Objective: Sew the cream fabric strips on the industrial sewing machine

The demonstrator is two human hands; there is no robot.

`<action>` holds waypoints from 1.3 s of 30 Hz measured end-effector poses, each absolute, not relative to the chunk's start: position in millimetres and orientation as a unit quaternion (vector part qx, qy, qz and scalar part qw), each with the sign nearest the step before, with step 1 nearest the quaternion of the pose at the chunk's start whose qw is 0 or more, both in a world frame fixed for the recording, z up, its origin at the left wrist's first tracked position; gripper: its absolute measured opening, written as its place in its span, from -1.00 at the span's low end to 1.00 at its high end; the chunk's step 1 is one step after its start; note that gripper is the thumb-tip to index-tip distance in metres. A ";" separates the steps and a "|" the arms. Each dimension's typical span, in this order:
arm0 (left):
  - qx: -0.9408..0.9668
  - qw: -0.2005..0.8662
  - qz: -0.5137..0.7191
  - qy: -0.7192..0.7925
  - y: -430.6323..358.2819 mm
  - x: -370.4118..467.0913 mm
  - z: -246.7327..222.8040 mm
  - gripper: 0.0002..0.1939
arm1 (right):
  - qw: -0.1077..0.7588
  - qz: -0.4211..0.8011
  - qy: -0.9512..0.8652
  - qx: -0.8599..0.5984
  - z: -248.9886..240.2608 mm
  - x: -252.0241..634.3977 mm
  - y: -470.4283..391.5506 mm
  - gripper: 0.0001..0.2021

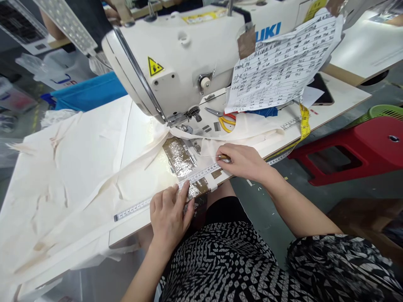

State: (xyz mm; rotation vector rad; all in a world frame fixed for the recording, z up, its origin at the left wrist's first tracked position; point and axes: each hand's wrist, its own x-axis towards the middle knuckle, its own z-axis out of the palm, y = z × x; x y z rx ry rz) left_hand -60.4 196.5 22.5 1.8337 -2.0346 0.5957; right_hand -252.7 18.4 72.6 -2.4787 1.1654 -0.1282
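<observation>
My right hand is closed around an awl with a brown handle. Its thin metal shaft points left, over the sewing machine's bed plate by the front of the needle area. My left hand lies with fingers stretched out at the table's front edge, its fingertips by a white measuring tape stuck along that edge. Long cream fabric spreads across the left of the table and runs under the presser foot of the white sewing machine. Brown shiny tape covers part of the bed.
Scissors with orange and red handles lie behind the fabric. A handwritten sheet hangs on the machine. A yellow tape measure drapes over the table edge, near a phone. On the right stands a red stool.
</observation>
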 end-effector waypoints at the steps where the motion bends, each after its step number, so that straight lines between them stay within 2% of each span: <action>1: 0.646 0.167 0.210 -0.715 196.5 -60.4 22.6 -0.64 | 0.199 -0.046 0.417 -0.886 72.5 -252.7 18.4 -0.90; 10: 0.648 0.165 0.204 -0.716 197.5 -58.6 21.0 -0.59 | 0.206 -0.047 0.416 -0.885 71.8 -252.7 17.5 -0.90; 39: 0.643 0.164 0.209 -0.718 196.2 -59.6 24.0 -0.63 | 0.208 -0.050 0.414 -0.885 71.7 -253.3 18.1 -0.91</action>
